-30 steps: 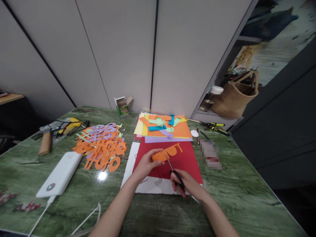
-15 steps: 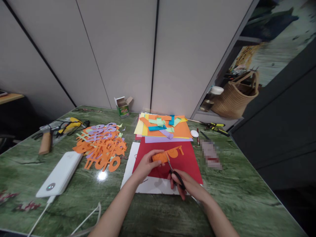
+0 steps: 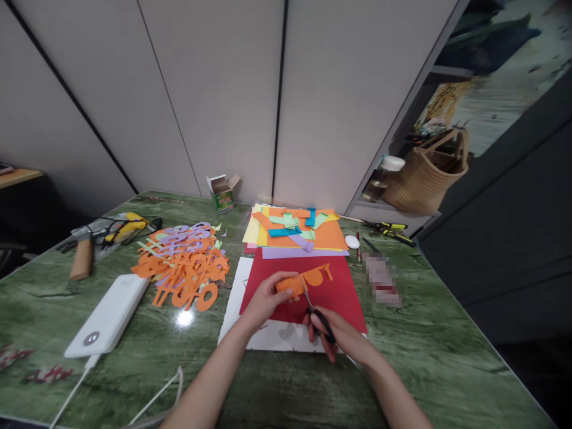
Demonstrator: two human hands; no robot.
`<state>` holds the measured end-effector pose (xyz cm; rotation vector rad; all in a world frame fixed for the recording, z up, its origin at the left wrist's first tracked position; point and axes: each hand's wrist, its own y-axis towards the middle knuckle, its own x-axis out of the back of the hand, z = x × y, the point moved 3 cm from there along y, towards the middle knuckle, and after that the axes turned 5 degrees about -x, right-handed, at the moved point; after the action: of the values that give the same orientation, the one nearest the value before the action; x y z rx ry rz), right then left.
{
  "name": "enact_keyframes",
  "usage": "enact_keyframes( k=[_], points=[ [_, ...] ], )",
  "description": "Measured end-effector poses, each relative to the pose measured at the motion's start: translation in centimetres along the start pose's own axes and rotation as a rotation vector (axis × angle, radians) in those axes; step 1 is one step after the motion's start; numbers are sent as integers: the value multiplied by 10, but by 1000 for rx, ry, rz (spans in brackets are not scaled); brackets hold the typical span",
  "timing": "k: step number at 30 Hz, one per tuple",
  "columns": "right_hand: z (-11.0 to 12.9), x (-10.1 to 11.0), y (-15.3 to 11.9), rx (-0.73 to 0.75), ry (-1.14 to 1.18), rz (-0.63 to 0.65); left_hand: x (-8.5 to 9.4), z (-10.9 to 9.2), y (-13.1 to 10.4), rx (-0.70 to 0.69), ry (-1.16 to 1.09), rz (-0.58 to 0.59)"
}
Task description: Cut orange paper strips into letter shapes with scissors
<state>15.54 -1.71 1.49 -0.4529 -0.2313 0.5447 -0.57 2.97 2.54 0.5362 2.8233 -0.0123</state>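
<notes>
My left hand point(image 3: 267, 298) pinches the left end of an orange paper strip point(image 3: 313, 278), whose right part has cut, curved shapes. My right hand point(image 3: 333, 333) is closed around the black handles of a pair of scissors point(image 3: 322, 325). The scissor blades meet the lower edge of the strip near its middle. Both hands are above a red sheet point(image 3: 344, 298), which lies over white paper point(image 3: 230, 313). Behind the red sheet is a stack of coloured paper point(image 3: 263, 238) with loose folded strips on top.
At the left lie a pile of orange and purple cutouts point(image 3: 192, 262), a white power bank point(image 3: 109, 316) with a cable, and a wooden-handled tool point(image 3: 82, 259). A small green box point(image 3: 223, 199) stands behind. Pliers point(image 3: 395, 233) and a white oval object point(image 3: 352, 242) are at the right.
The display on the white power bank looks different. Both hands, the strip and the scissors are almost unchanged.
</notes>
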Motion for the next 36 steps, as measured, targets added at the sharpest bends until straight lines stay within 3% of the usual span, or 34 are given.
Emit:
enact_keyframes(
  k=[36],
  points=[
    [-13, 0, 11, -11, -52, -98, 1, 2, 0, 25, -62, -31]
  ],
)
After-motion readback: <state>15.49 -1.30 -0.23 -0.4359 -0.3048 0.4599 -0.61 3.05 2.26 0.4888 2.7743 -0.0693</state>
